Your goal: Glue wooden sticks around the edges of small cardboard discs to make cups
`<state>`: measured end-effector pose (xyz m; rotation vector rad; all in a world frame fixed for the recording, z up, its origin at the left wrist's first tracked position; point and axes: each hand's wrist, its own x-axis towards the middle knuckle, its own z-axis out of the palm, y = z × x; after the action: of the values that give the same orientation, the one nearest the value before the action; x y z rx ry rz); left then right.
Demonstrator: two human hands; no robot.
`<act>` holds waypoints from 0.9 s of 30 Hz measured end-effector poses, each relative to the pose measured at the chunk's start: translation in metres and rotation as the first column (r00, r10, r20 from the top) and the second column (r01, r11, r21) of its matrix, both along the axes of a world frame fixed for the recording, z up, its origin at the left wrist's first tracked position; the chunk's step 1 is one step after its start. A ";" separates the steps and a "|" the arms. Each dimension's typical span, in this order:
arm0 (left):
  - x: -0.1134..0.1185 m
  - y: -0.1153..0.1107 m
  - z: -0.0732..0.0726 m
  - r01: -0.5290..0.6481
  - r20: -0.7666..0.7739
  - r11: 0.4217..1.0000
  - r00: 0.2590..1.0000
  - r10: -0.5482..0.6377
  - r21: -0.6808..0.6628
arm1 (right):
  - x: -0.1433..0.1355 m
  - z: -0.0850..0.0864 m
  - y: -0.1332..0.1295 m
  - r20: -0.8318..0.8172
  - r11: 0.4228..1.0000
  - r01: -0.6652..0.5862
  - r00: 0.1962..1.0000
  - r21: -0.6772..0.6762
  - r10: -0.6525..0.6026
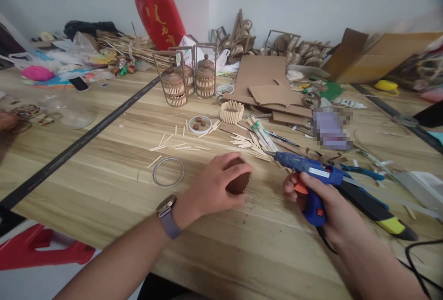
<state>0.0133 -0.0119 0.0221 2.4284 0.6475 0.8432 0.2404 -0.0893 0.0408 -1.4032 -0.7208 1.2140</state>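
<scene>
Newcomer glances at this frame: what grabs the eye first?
Probably the bright red bag with gold lettering, at the back of the table near the wall. Next, the blue glue gun in the right hand, front right, its nozzle pointing left toward the left hand, which grips a small brown round piece. Behind, left of the stacked cardboard, stand handled miniature baskets.

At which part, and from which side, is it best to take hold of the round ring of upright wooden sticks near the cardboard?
Probably from above, lightly pinching opposite outer sides of the stick ring. It is round and stands with its open top up, while cardboard close behind would make the far side awkward.
</scene>
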 end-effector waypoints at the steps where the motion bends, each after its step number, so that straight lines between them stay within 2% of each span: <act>1: -0.001 0.001 -0.001 0.026 -0.047 0.999 0.999 -0.025 0.028 | -0.001 0.000 0.001 -0.005 1.000 0.001 1.000 -0.011 -0.001; 9: -0.006 0.001 -0.005 0.247 -0.313 0.969 0.918 -0.243 -0.028 | -0.003 -0.003 0.001 -0.080 0.997 0.012 0.997 -0.081 -0.019; 11: -0.006 0.001 -0.005 0.211 -0.318 0.977 0.925 -0.206 -0.019 | -0.002 -0.004 0.002 -0.076 0.998 0.013 0.997 -0.066 -0.018; 16: -0.003 0.000 -0.009 0.034 -0.332 0.999 0.943 -0.031 0.001 | -0.002 -0.007 0.002 -0.083 0.997 0.026 0.996 -0.077 -0.032; 19: -0.002 0.000 -0.010 0.009 -0.342 1.000 0.940 -0.012 -0.009 | -0.002 -0.006 0.003 -0.113 0.994 0.038 0.992 -0.101 -0.050; 22: -0.001 0.002 -0.009 -0.009 -0.272 1.000 0.962 0.010 0.005 | -0.002 -0.007 0.005 -0.091 0.993 0.044 0.994 -0.105 -0.054; 24: -0.002 0.006 -0.008 -0.076 -0.210 0.996 0.974 0.083 0.040 | -0.002 -0.008 0.006 -0.058 0.995 0.031 0.998 -0.092 -0.036; 27: -0.006 0.014 -0.004 -0.239 -0.138 0.966 0.958 0.251 0.095 | -0.003 -0.008 0.007 -0.032 0.996 0.014 0.999 -0.085 -0.017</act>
<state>0.0074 0.0021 0.0181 2.5334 1.0072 0.7990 0.2379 -0.0822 0.0331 -1.4522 -0.6416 1.2652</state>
